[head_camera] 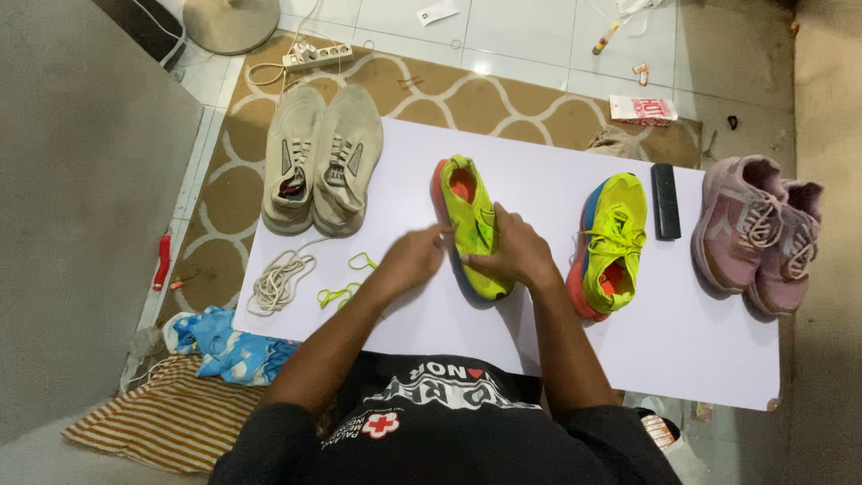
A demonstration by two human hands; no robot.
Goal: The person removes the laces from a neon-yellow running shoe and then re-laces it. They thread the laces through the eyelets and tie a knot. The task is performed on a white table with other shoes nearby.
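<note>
Two beige shoes (321, 162): far left of the white desk (700, 350)
Loose laces (280, 280): white coil, yellow-green lace (344, 286) beside
Left hand (411, 260): grip loosely curled, touching the unlaced neon shoe (470, 224)
Right hand (514, 251): grip spread, pressing that shoe mid-desk
Laced neon shoe (611, 247): right
Pink pair (763, 235): far right

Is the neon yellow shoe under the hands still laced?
No: the neon yellow shoe shows no lace, while a yellow lace lies loose on the white board.
</note>
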